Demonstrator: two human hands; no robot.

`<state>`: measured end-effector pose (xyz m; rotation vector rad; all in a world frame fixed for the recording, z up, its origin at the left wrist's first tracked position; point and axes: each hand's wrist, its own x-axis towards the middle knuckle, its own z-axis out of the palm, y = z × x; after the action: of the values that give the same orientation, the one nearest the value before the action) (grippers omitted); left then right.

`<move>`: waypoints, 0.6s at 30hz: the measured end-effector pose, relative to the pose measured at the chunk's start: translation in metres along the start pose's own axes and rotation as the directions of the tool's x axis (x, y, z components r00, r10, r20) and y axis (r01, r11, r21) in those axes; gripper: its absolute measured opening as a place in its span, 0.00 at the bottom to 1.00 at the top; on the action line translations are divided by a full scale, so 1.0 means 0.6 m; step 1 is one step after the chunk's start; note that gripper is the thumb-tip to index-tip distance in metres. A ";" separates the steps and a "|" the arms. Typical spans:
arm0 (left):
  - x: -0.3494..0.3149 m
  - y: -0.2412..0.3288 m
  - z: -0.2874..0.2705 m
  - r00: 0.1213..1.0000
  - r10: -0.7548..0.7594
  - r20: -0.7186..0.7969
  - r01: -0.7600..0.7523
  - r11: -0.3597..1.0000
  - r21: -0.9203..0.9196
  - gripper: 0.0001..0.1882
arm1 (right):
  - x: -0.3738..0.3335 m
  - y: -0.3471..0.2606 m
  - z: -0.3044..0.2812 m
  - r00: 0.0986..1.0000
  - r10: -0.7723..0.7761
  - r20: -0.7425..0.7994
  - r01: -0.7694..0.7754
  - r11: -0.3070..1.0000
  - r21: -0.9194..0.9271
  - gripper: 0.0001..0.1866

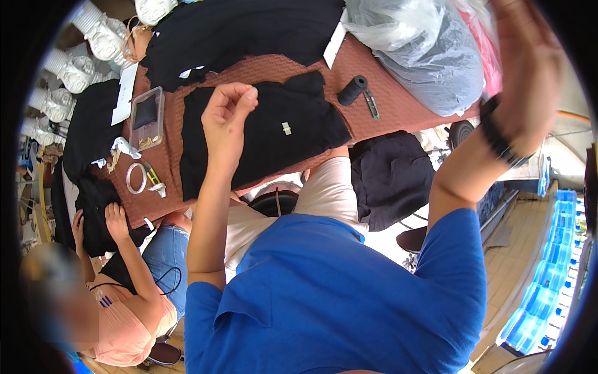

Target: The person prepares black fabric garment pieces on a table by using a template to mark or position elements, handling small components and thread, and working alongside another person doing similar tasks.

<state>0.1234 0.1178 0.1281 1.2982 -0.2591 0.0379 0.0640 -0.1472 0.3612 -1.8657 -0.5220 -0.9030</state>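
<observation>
low in the frame, a person in a blue shirt [349, 293] is at a table [367, 56] covered in brown textured cloth, 2 bare hands up. the left hand [225, 115] hangs over the left part of a black cloth piece [265, 143], thumb and forefinger tips pressed together; i can't tell whether anything thin is pinched there. the cloth lies flat at the centre of the frame, its long axis running left to right and tilting up to the right. on it, a small white tag [286, 128] sits right of those fingertips and a little lower in the frame, its longer side nearly up and down. of the 2 hands, the left is much the nearer: the right hand [529, 75] is raised at the upper right, well apart from the cloth and so blurred that i can't say how its fingers stand or what they hold. near the cloth's right edge, a dark spool [352, 91] rests just beside green snips [372, 104]. farther up are a larger black cloth [249, 31] and a grey plastic bag [430, 62].
</observation>
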 end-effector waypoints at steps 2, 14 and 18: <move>-0.018 0.004 -0.004 0.999 -0.036 0.034 0.037 0.999 -0.027 0.05 | -0.081 -0.004 0.060 0.934 0.259 0.245 -0.280 0.958 0.057 0.08; -0.091 0.012 -0.081 0.980 -0.170 0.104 0.159 0.982 0.104 0.18 | -0.284 0.159 0.273 0.586 0.562 0.584 -0.810 0.414 0.415 0.22; -0.085 0.016 -0.089 0.962 -0.234 0.142 0.209 0.964 0.167 0.18 | -0.283 0.165 0.282 0.565 0.508 0.650 -0.821 0.428 0.379 0.23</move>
<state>0.0812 0.1775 0.1132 1.4764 -0.2503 -0.2438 0.0851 -0.0352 0.1287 -1.3662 -0.2157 0.3089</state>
